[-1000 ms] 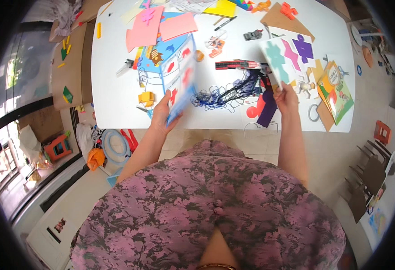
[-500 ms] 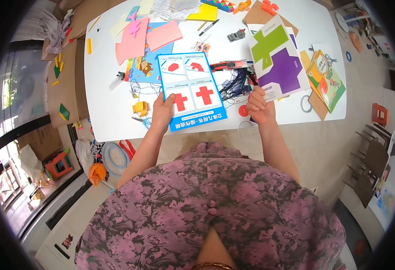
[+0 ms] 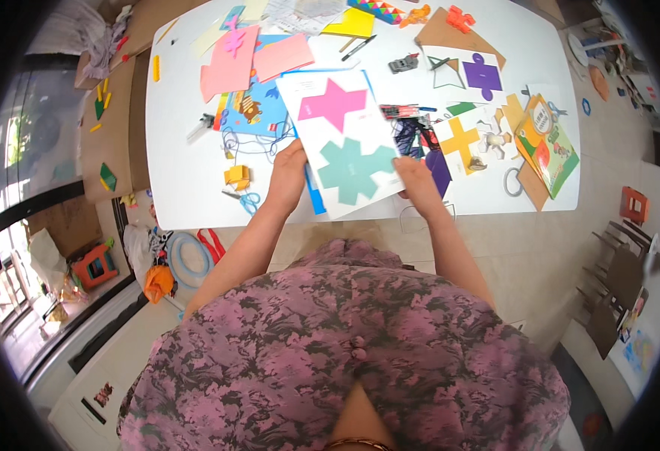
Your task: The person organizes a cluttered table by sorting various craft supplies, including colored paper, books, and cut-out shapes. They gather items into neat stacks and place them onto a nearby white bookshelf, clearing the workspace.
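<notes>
Between my hands, above the table's near edge, is a white printed sheet with a pink six-pointed star and a teal shape with several arms. Most of a blue-bordered sheet is hidden behind it, with only its blue edge showing at the left and top. My left hand is closed on the left edge of the blue-bordered sheet. At the right edge of the white sheet, my right hand grips with the thumb on top. Just left of my left hand lie a yellow paper box and light-blue scissors.
On the white table, cut-out sheets, a yellow cross shape and a green-and-orange booklet lie to the right. Dark tangled cords sit behind my right hand. Pink paper and a black pen are farther back.
The white sheet in my right hand has moved left over the blue-bordered sheet. It now shows pink and teal shapes instead of green and purple ones. Cut-outs on the right are uncovered.
</notes>
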Tool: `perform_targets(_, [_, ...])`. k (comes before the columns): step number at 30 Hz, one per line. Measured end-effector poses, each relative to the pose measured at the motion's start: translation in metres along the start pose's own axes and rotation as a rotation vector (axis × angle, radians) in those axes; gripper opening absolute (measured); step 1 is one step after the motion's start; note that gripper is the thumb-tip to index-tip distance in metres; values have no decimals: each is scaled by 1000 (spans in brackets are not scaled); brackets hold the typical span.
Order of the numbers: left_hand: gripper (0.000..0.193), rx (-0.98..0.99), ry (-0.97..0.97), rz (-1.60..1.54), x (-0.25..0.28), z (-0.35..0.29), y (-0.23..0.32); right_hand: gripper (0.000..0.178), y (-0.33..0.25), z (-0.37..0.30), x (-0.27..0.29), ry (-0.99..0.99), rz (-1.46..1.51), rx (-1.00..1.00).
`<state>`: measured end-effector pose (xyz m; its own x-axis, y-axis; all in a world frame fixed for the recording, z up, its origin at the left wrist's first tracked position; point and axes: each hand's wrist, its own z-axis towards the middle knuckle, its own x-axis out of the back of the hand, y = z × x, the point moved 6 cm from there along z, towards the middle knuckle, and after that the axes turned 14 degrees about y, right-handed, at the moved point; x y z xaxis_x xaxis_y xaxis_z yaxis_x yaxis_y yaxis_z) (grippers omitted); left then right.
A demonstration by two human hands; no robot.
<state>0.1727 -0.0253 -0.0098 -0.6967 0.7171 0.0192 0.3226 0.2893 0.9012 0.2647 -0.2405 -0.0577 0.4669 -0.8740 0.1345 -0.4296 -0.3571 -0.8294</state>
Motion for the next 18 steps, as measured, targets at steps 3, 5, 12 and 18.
perform_targets(3, [57,42,-6,-25,5,7,-22,33,1,1,-1,54,-58,156])
perform_targets(5, [53,83,2,-86,-4,-1,-11,34,-2,0,0,91,-102,211])
perform_targets(12, [25,55,74,-11,-17,-2,-13,31,11,-1,7,21,-148,127])
perform_targets(18, [26,-27,181,99,-8,1,-7,27,5,61,103,476,17,213])
